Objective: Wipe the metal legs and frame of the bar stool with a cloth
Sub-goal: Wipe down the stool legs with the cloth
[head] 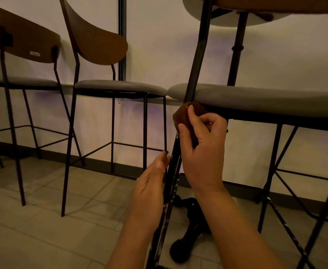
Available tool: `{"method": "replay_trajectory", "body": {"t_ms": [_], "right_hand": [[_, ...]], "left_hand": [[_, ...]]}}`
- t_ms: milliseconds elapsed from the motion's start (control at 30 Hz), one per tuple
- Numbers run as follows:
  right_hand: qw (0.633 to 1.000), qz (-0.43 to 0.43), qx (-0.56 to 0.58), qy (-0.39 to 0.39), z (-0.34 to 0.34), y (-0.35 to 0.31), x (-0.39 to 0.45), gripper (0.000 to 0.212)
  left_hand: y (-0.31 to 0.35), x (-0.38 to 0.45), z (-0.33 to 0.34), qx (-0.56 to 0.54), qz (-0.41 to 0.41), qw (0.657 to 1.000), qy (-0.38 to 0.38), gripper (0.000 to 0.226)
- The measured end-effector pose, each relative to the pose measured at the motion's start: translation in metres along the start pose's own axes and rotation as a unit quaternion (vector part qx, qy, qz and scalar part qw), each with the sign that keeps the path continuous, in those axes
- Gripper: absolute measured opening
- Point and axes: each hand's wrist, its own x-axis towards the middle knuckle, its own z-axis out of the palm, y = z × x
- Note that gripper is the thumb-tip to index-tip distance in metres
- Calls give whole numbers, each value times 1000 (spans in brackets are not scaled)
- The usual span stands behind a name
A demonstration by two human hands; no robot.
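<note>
Up close, the right hand (202, 150) grips a brown cloth (188, 117), thumb and fingers curled round the wad and pressing it against the black metal leg (195, 61) of the nearest stool, right where that leg passes under the front edge of the grey seat (266, 101). The cloth bulges out above the fingertips and touches the underside of the seat rim. Lower on the same leg, the left hand (149, 187) lies flat along the metal with straight fingers, the fingertips touching the leg just below the right hand; it holds nothing. The leg runs slanted from the bottom of the view, between the two forearms, up past the seat toward the top edge, and its lower stretch shows pale scuffs or flecks.

To the right, more thin black bars of this stool's frame (287, 183) cross under the seat, with a footrest bar among them. Behind the leg, a black pedestal base (190, 228) stands on the tiled floor (43, 220), and its post rises to a round worktop (227, 18) at the top of the view.

Further left, two more stools stand by the pale wall (159, 55): a middle stool (118, 86) with a curved brown backrest, and a far stool (23, 41) whose backrest bears a small label, too small to read. A dark skirting runs along the foot of the wall.
</note>
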Motion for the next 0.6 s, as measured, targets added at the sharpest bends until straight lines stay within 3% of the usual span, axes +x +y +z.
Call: {"method": "replay_trajectory", "body": {"t_ms": [167,367,600], "right_hand": [[1000,-7,-12,-26,-4,4,-4,45],[998,21,46,-31,-3,-4,-8,41],[999,-10,27,-28,3,-8,-15,35]], "left_hand": [[-1,-1,1,-20,-3,1000,20,52],[-3,0,3,-27,13,999,26,51],[-3,-2,1,3,31,999,15,50]]}}
